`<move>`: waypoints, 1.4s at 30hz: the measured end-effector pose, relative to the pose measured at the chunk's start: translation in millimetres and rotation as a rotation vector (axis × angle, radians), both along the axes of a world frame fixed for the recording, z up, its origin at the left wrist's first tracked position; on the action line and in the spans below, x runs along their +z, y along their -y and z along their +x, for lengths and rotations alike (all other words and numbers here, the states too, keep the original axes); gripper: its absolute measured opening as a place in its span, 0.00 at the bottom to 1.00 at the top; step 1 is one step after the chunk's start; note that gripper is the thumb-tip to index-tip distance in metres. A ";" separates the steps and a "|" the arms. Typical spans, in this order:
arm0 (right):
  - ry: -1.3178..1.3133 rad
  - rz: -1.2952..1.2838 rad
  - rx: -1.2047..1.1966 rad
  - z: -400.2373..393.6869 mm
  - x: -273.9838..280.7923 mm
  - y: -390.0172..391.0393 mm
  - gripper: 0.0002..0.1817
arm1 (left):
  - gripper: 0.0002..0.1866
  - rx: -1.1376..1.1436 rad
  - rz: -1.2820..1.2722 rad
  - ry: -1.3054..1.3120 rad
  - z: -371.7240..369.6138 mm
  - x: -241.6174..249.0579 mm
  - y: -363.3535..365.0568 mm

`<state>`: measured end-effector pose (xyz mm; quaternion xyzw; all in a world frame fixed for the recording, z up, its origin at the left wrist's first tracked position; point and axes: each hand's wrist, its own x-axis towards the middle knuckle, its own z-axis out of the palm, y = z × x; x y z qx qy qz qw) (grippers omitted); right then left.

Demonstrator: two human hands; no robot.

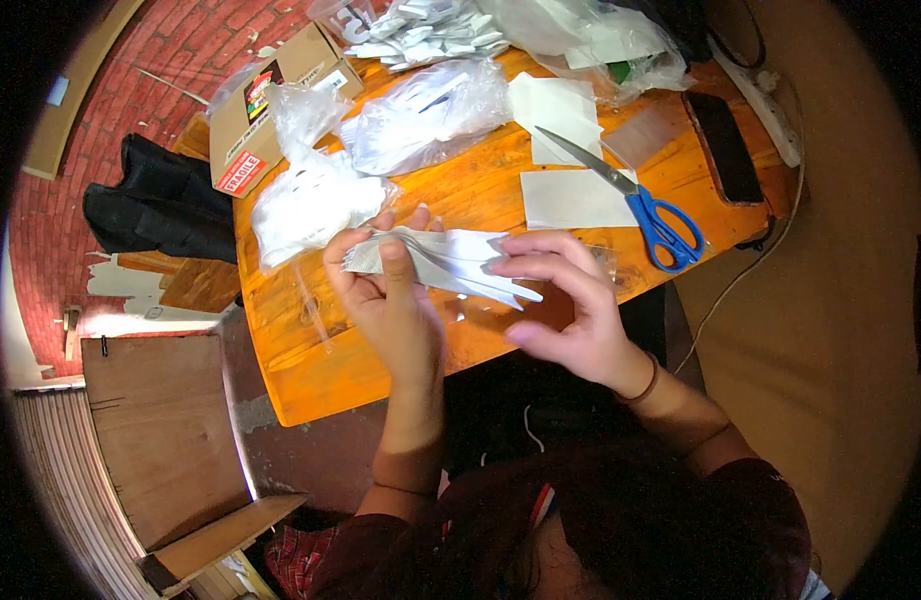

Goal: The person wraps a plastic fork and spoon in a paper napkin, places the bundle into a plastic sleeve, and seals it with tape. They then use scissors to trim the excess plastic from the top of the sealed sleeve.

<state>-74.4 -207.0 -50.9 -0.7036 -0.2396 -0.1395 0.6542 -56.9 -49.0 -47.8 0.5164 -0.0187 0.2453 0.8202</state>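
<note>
A small stack of folded white strips point(460, 262) is pinched at its left end by my left hand point(385, 290), thumb on top and fingers beneath. The strips fan apart toward the right. My right hand point(575, 305) is at their right end, its fingers spread and curved, with the fingertips at the upper edge of the strips and the thumb apart below. Blue-handled scissors point(664, 226) lie open on the wooden table point(280, 360), their blades over white sheets point(570, 199) to the right of the strips.
Clear bags of white pieces point(315, 205) lie beyond my left hand, near a cardboard box point(265, 115). A heap of folded white pieces point(430, 30) sits at the back. A phone point(723, 148) lies at the right edge, near a cable point(748, 258).
</note>
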 end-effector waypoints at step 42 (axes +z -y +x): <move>-0.719 0.115 0.417 7.5 -7.4 28.1 0.08 | 0.11 -0.445 0.340 0.007 -22.4 -4.9 4.8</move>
